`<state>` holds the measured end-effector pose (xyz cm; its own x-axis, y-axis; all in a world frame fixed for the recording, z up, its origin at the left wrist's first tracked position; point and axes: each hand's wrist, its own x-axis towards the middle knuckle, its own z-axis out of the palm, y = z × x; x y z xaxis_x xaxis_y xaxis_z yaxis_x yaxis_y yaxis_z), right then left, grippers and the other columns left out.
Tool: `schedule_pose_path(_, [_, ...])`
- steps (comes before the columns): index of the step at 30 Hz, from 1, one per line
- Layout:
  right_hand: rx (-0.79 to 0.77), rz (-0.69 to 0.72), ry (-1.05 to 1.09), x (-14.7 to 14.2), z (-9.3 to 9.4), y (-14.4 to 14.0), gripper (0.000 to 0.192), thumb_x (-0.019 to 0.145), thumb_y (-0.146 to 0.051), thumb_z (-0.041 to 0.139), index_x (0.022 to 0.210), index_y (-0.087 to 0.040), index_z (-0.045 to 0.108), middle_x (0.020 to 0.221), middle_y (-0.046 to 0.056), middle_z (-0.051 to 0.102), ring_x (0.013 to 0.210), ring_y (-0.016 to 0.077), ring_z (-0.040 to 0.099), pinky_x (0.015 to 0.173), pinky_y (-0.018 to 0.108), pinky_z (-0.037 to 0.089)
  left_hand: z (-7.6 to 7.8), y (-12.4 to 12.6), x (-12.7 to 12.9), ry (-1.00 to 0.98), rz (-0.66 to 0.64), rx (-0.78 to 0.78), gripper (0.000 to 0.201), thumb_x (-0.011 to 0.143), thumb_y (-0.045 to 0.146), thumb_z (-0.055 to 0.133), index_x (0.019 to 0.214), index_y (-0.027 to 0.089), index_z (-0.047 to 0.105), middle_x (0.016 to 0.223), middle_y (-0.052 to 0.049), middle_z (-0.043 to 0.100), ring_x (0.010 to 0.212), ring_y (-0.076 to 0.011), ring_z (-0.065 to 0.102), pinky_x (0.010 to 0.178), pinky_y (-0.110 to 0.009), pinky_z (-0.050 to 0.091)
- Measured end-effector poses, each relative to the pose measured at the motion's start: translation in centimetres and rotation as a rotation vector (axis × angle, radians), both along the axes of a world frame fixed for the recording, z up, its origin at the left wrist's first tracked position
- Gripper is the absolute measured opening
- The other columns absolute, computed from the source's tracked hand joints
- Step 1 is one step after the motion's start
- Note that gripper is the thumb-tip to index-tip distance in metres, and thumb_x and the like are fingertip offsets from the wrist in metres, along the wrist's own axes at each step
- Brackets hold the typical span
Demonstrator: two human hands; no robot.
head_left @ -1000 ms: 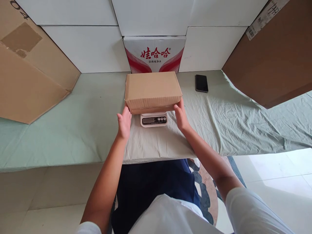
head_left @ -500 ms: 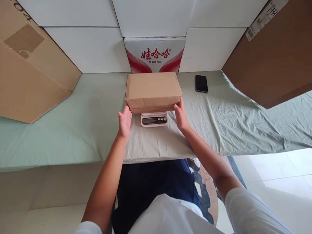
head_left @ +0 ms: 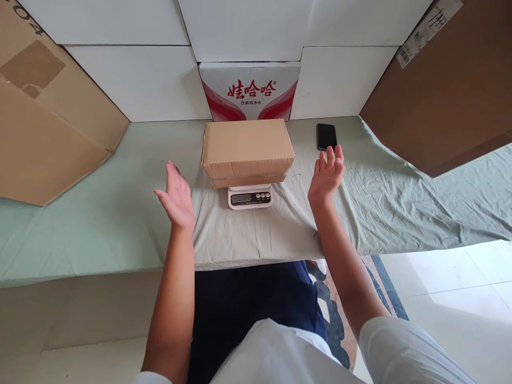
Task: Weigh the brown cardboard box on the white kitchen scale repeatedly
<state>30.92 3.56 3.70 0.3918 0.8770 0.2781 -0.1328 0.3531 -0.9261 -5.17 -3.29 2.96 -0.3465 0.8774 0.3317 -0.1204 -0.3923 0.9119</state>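
Zero grip at the left hand: spread open and now withdrawn to the left of the cardboard box. At centre, on top of the scale and wider than it: the box, now without hand support, hence a load apparently carried by the scale alone. Display reading: not legible. Farther right, likewise released and withdrawn: the right hand, loosely curled, near the phone; contact with phone not determinable.

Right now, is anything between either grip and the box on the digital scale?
Nothing visible: cloth shows from the left grip and right grip to the cardboard box. The smartphone lies beyond the right grip, off that path.
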Motion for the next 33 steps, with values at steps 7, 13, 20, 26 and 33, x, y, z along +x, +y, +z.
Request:
schedule_pose_path(7, [0.009,0.072,-0.124,-2.1,-0.5,-0.6,0.081,0.087,-0.075,0.032,0.161,-0.045,0.019,0.173,-0.004,0.026,0.166,0.0289,0.024,0.135,0.063,0.019,-0.8,0.2,-0.3,0.075,-0.03,-0.025,0.097,0.085,0.088,-0.003,0.16,0.041,0.038,0.178,0.009,0.017,0.167,-0.0202,0.006,0.137,-0.041,0.009])
schedule_pose_path(13, [-0.005,0.081,-0.075,-2.6,-0.4,-1.0,0.073,0.089,-0.067,0.036,0.157,-0.042,0.026,0.171,-0.001,0.031,0.164,0.0264,0.03,0.136,0.059,0.02,-1.2,0.4,-0.5,0.087,-0.034,-0.032,0.094,0.086,0.088,0.003,0.159,0.042,0.041,0.177,0.009,0.023,0.167,-0.0193,0.009,0.137,-0.041,0.011])
schedule_pose_path(20, [-0.002,0.095,-0.064,-2.8,-0.4,-1.1,0.069,0.089,-0.065,0.038,0.153,-0.042,0.032,0.168,0.0,0.036,0.161,0.0278,0.034,0.134,0.06,0.023,-1.3,0.6,-0.2,0.091,-0.05,-0.028,0.093,0.086,0.088,0.003,0.157,0.043,0.044,0.176,0.008,0.025,0.166,-0.0198,0.011,0.136,-0.042,0.012])
schedule_pose_path(26, [-0.022,0.139,-0.021,-3.3,-0.5,-1.0,0.07,0.088,-0.064,0.042,0.152,-0.039,0.034,0.171,0.001,0.035,0.163,0.0276,0.032,0.134,0.061,0.022,-1.1,0.5,0.0,0.103,-0.053,-0.042,0.096,0.084,0.09,0.003,0.158,0.042,0.042,0.177,0.007,0.024,0.166,-0.0198,0.011,0.136,-0.042,0.012])
schedule_pose_path(33, [0.006,0.368,-0.215,-5.1,-1.8,-1.6,0.08,0.089,-0.079,0.039,0.16,-0.045,0.023,0.177,-0.005,0.025,0.167,0.0246,0.022,0.136,0.059,0.022,-0.8,0.1,1.8,0.097,-0.215,-0.033,0.096,0.085,0.091,0.014,0.158,0.037,0.045,0.175,0.001,0.03,0.165,-0.0222,0.017,0.136,-0.04,0.016])
